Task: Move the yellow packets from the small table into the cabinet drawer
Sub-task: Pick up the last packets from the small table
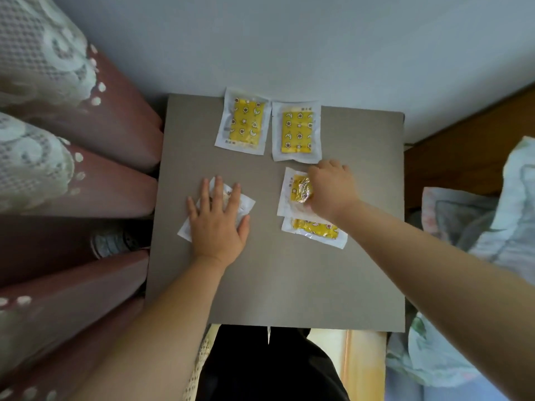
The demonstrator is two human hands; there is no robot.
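On the grey bench (275,285), five yellow packets lie in clear film with white borders. Two sit side by side at the far edge, against the pale wall (289,39): the back-left packet (243,121) slightly overhangs that edge, and the back-right packet (296,131) lies just beside it, apart by a narrow gap. Both show a print of stars and moons.

Toward the left edge, about midway along the bench, the left packet (245,203) lies tilted under the left hand (217,221). This hand's fingers (217,189) are straight and spread, released, pressing flat on the packet so that only its white corners show around the palm.

Toward the right edge, the right hand (331,189) is on the right packet (291,192). Its fingers (314,180) are curled down and grasp the packet's yellow middle, where the film is bunched and shiny. The packet's near edge overlaps the near packet (315,231), which lies crosswise just below it, partly hidden by the right wrist.

Both bare forearms reach in from the near edge. Beside the bench's left edge hang reddish curtain folds (115,183) with white lace (43,68). Beyond the right edge stands brown wooden furniture (463,146) with pale printed bedding (515,198) in front of it. A black garment (275,366) shows below the near edge.
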